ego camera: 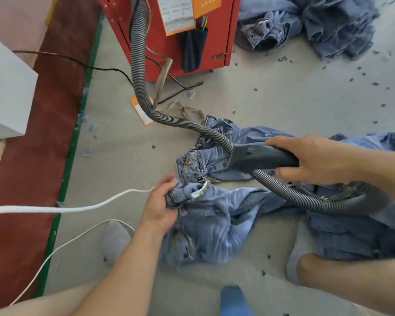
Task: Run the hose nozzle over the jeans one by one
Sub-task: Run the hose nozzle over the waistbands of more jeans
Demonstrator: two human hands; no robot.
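Observation:
My right hand (315,159) grips the dark grey hose nozzle (258,157), held flat above a crumpled pair of light blue jeans (205,156) on the floor. A ribbed grey hose (138,65) curves from the red machine to the nozzle, and a second loop of it (306,199) lies over denim below my right hand. My left hand (161,201) grips the bunched waistband of another pair of jeans (214,226) spread toward me.
A red machine cabinet (192,35) stands at the back with papers stuck on it. A heap of jeans (306,23) lies at the back right. A white cord (66,207) crosses the left. Black cable (100,68), lint scraps, a white box (5,87) and red floor strip lie left.

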